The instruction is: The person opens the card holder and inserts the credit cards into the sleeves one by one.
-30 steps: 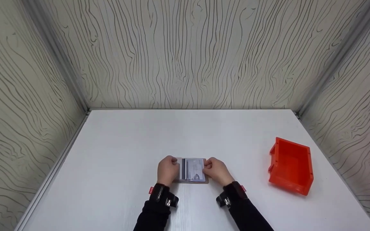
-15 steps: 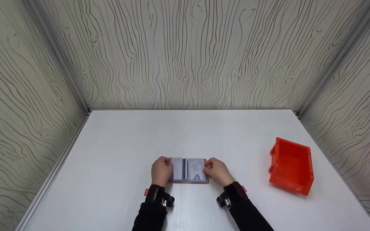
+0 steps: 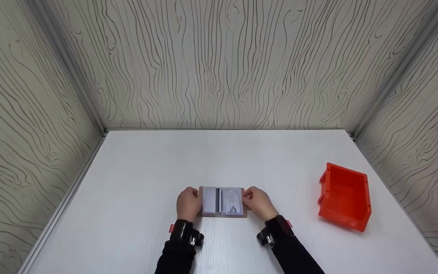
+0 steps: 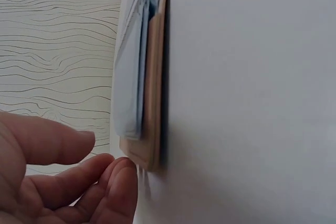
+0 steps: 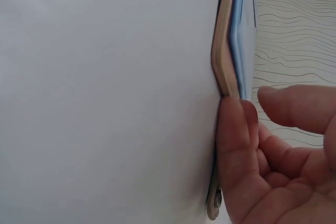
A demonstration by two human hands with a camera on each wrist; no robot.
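An unfolded card holder [image 3: 222,201] with a tan cover and clear sleeves lies on the white table, sleeves upward. A printed card [image 3: 232,200] shows in its right half. My left hand [image 3: 188,203] is at the left edge; in the left wrist view its bent fingertips are right at a corner of the tan cover [image 4: 152,93], the thumb held apart. My right hand [image 3: 260,202] is at the right edge. In the right wrist view its fingers touch the cover's edge near a strap with a metal snap [image 5: 218,199], and the thumb stands off from the sleeves.
A red plastic bin [image 3: 344,198] stands on the table's right side. Wood-grain panels [image 3: 219,64] enclose the table [image 3: 146,163] at the back and both sides. Black camera bands [image 3: 184,231] sit on both wrists.
My left hand has moved left, off the left sleeve to the cover's edge, uncovering the left half. My right hand has barely moved, shifting slightly outward from the card. The holder stays in place.
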